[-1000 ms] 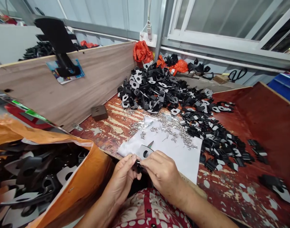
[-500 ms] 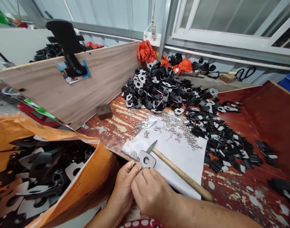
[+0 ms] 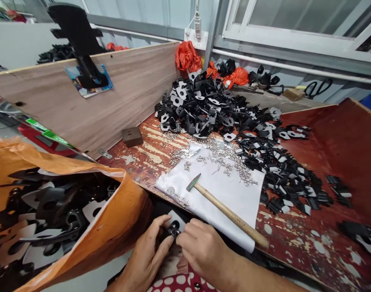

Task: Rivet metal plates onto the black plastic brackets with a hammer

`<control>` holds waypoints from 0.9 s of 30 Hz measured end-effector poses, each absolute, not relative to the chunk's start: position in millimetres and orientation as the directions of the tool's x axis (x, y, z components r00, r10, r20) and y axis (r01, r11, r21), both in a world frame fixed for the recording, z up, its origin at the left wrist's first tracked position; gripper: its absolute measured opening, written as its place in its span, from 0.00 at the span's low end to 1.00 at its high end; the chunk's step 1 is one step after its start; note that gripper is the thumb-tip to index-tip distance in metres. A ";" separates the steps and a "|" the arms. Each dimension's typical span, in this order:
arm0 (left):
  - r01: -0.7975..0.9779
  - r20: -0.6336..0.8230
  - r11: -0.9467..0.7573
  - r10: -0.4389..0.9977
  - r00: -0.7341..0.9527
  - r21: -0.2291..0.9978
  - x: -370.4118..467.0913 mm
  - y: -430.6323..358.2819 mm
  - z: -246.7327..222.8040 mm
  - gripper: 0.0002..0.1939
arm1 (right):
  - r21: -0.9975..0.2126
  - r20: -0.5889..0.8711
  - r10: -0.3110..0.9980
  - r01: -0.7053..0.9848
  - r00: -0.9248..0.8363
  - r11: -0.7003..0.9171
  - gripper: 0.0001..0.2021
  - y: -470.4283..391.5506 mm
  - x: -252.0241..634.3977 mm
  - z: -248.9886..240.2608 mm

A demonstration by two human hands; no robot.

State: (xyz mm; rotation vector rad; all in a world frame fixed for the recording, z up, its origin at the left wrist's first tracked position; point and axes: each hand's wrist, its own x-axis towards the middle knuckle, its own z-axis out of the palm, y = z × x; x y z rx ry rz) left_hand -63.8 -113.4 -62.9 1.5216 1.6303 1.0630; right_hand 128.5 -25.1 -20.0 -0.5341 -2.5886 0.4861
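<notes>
My left hand [image 3: 153, 248] is closed around a small black plastic part [image 3: 176, 219] with a pale grey face and a round hole. The part is held low, just in front of the table edge. My right hand [image 3: 200, 247] is at its right side, fingers curled and pressed together against it; what the fingertips pinch is hidden. Beyond my hands, a hammer [image 3: 228, 211] with a wooden handle lies on a white sheet [image 3: 170, 178]. Small shiny metal pins [image 3: 230, 160] are scattered over the sheet's far side.
An orange sack [image 3: 133, 219] full of black and grey parts stands at the left. Black parts [image 3: 203, 109] are heaped at the back and right of the worn red table [image 3: 149, 148]. A brown block [image 3: 132, 137] sits near the wooden side board [image 3: 136, 81].
Both hands have come down and back from the sheet's near edge, bringing the black plastic part along. The hammer stays on the sheet. The camera view has shifted slightly.
</notes>
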 end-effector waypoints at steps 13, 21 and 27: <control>0.097 -0.213 0.246 0.940 -0.266 0.965 -62.4 -70.9 -33.4 0.17 | -0.144 0.238 0.791 0.785 -0.564 0.603 0.08 24.6 184.9 -14.0; 0.019 -0.295 0.310 0.922 -0.252 0.951 -46.8 -31.5 -60.1 0.23 | -0.227 0.030 0.826 0.801 -0.563 0.554 0.11 20.0 211.1 -17.8; 0.082 -0.203 0.237 0.934 -0.294 0.968 -45.6 -30.6 -58.0 0.20 | -0.428 0.331 0.744 0.610 -0.581 0.667 0.27 -3.1 215.7 23.7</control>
